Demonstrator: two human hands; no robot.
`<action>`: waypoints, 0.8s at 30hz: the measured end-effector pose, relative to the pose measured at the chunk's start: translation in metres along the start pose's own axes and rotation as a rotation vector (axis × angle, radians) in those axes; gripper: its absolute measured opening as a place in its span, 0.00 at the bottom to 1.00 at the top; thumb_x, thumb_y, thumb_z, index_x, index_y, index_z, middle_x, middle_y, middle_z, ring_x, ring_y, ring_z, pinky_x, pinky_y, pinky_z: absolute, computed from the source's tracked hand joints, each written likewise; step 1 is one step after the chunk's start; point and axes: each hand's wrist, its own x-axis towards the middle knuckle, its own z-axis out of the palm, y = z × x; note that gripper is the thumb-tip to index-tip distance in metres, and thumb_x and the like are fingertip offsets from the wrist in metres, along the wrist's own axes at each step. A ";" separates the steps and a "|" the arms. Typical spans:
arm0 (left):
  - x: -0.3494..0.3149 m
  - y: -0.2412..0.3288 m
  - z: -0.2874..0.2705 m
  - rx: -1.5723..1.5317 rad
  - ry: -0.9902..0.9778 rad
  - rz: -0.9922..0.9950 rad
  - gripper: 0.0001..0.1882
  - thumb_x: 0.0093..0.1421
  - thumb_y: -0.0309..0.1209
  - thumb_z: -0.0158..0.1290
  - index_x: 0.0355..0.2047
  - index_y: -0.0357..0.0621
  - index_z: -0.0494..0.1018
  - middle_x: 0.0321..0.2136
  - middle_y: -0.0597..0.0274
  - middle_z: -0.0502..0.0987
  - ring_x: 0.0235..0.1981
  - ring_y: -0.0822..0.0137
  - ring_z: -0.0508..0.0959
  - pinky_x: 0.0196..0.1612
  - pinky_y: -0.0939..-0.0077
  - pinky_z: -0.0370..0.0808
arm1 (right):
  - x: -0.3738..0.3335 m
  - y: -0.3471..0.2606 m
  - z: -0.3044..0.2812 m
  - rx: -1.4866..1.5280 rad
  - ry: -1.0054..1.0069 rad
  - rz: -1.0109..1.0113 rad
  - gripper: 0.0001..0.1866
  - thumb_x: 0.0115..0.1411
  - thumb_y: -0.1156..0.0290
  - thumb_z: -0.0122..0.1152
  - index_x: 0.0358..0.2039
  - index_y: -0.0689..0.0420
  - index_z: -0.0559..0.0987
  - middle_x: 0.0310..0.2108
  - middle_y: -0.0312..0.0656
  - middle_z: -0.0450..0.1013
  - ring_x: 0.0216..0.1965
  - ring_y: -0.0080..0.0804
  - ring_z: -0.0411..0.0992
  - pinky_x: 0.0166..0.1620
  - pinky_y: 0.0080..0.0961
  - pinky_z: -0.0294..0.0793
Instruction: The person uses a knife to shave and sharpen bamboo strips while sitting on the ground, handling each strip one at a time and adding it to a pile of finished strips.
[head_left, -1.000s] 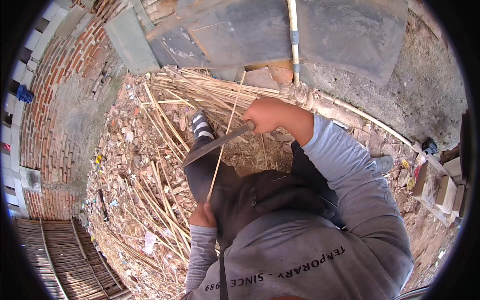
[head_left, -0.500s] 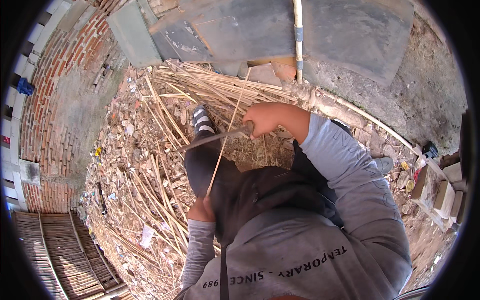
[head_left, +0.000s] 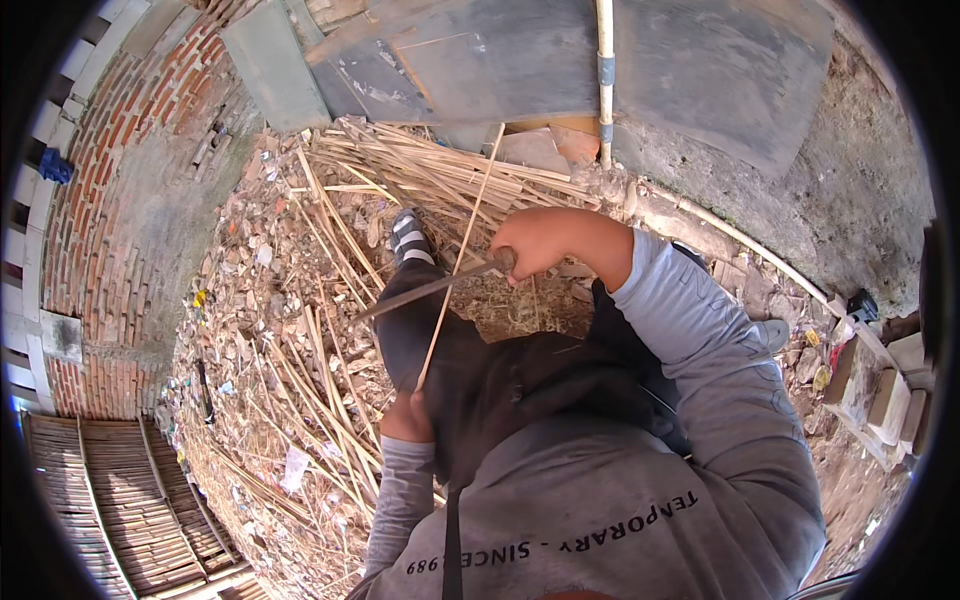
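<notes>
A long thin bamboo strip (head_left: 458, 265) slants up and away from my left hand (head_left: 408, 416), which is closed around its near end beside my thigh. My right hand (head_left: 530, 243) grips the handle of a long-bladed knife (head_left: 425, 294). Its dark blade points left and crosses the strip near the middle, over my left leg. Whether the edge bites into the strip or only rests against it, I cannot tell. The strip's far end lies over a heap of split bamboo strips (head_left: 440, 165).
More bamboo strips (head_left: 318, 380) lie across the rubble-strewn ground (head_left: 250, 330) to my left. Grey panels (head_left: 470, 70) and a white pipe (head_left: 606, 85) stand ahead. A brick wall (head_left: 110, 230) rises at left, above a slatted bamboo panel (head_left: 120, 490). Stacked blocks (head_left: 880, 400) sit at right.
The knife has shifted slightly toward me along the strip, and its blade is less blurred. My left hand keeps its hold. The whole view has drifted slightly.
</notes>
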 end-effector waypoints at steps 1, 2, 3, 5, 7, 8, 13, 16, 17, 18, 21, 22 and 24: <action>-0.002 -0.001 0.001 -0.010 0.002 -0.008 0.22 0.67 0.43 0.40 0.22 0.40 0.68 0.14 0.40 0.70 0.20 0.37 0.72 0.22 0.48 0.65 | -0.001 0.008 -0.006 0.042 -0.010 0.018 0.17 0.44 0.62 0.66 0.35 0.56 0.80 0.31 0.47 0.77 0.37 0.46 0.75 0.40 0.40 0.73; -0.001 0.003 -0.001 -0.018 0.006 -0.012 0.22 0.67 0.43 0.40 0.22 0.40 0.68 0.14 0.40 0.69 0.20 0.37 0.72 0.22 0.48 0.65 | 0.006 0.029 -0.006 0.109 0.032 0.056 0.19 0.43 0.62 0.66 0.35 0.57 0.80 0.32 0.48 0.77 0.37 0.46 0.75 0.40 0.40 0.73; 0.002 0.005 -0.001 -0.034 0.014 -0.014 0.22 0.67 0.43 0.40 0.22 0.40 0.68 0.14 0.41 0.69 0.20 0.37 0.72 0.21 0.49 0.65 | 0.010 0.046 -0.007 0.103 0.129 0.119 0.19 0.43 0.62 0.66 0.35 0.57 0.80 0.32 0.49 0.77 0.37 0.46 0.75 0.40 0.40 0.73; 0.004 0.006 -0.002 -0.042 -0.004 -0.018 0.22 0.67 0.43 0.40 0.22 0.40 0.69 0.14 0.41 0.70 0.20 0.36 0.72 0.22 0.48 0.65 | 0.015 0.073 -0.007 0.096 0.326 0.243 0.19 0.44 0.62 0.67 0.35 0.58 0.80 0.33 0.49 0.77 0.37 0.47 0.75 0.40 0.39 0.73; 0.004 0.005 -0.006 -0.032 -0.050 -0.038 0.21 0.67 0.43 0.40 0.26 0.41 0.71 0.16 0.40 0.71 0.21 0.36 0.73 0.24 0.47 0.67 | 0.017 0.075 -0.006 0.089 0.333 0.269 0.18 0.44 0.62 0.67 0.35 0.57 0.80 0.33 0.49 0.77 0.37 0.46 0.75 0.40 0.39 0.74; 0.005 0.004 -0.007 -0.024 -0.087 -0.055 0.19 0.66 0.42 0.40 0.29 0.42 0.73 0.18 0.40 0.73 0.23 0.37 0.74 0.26 0.47 0.69 | 0.016 0.074 -0.006 0.083 0.336 0.285 0.18 0.44 0.62 0.68 0.36 0.56 0.80 0.33 0.49 0.77 0.37 0.46 0.75 0.40 0.38 0.74; 0.005 0.002 -0.008 0.040 -0.164 -0.090 0.17 0.66 0.40 0.41 0.33 0.42 0.74 0.20 0.39 0.75 0.23 0.37 0.75 0.27 0.46 0.71 | 0.009 0.022 0.004 -0.043 0.063 0.056 0.25 0.46 0.55 0.69 0.40 0.60 0.79 0.33 0.52 0.76 0.38 0.49 0.75 0.40 0.40 0.73; 0.006 -0.002 -0.005 0.028 -0.152 -0.060 0.16 0.66 0.40 0.41 0.33 0.42 0.74 0.19 0.40 0.74 0.23 0.37 0.75 0.26 0.46 0.71 | 0.005 0.020 0.000 0.005 -0.002 0.023 0.25 0.47 0.55 0.68 0.41 0.59 0.79 0.34 0.53 0.76 0.39 0.50 0.75 0.41 0.41 0.73; 0.004 -0.005 -0.003 0.015 -0.135 -0.051 0.16 0.66 0.40 0.41 0.33 0.42 0.74 0.19 0.40 0.74 0.23 0.37 0.75 0.26 0.46 0.70 | 0.005 0.024 -0.003 0.031 -0.006 0.019 0.25 0.47 0.55 0.68 0.41 0.59 0.79 0.34 0.53 0.76 0.39 0.50 0.74 0.41 0.41 0.73; 0.004 -0.004 -0.003 -0.001 -0.116 -0.036 0.16 0.66 0.39 0.41 0.33 0.43 0.73 0.19 0.40 0.74 0.22 0.37 0.75 0.25 0.46 0.70 | 0.007 0.035 -0.005 0.049 0.089 0.073 0.23 0.46 0.56 0.68 0.39 0.58 0.79 0.34 0.51 0.77 0.39 0.49 0.75 0.41 0.40 0.73; 0.002 0.002 -0.007 -0.015 -0.090 -0.030 0.16 0.66 0.39 0.41 0.32 0.43 0.73 0.19 0.40 0.74 0.22 0.37 0.75 0.25 0.47 0.70 | 0.012 0.058 -0.011 0.063 0.347 0.207 0.19 0.45 0.58 0.68 0.36 0.56 0.80 0.33 0.49 0.77 0.39 0.47 0.75 0.41 0.38 0.73; 0.004 0.002 -0.006 -0.019 -0.081 -0.025 0.16 0.66 0.40 0.41 0.32 0.43 0.73 0.19 0.40 0.74 0.22 0.37 0.75 0.25 0.47 0.70 | 0.010 0.062 -0.015 0.044 0.418 0.233 0.19 0.46 0.58 0.68 0.36 0.57 0.80 0.33 0.49 0.77 0.39 0.47 0.75 0.41 0.38 0.73; 0.003 0.002 -0.004 -0.024 -0.076 -0.021 0.16 0.66 0.40 0.41 0.32 0.43 0.73 0.20 0.40 0.74 0.22 0.37 0.75 0.25 0.47 0.69 | 0.005 0.059 -0.016 0.041 0.484 0.239 0.19 0.46 0.59 0.67 0.36 0.57 0.80 0.34 0.50 0.77 0.39 0.49 0.74 0.41 0.39 0.73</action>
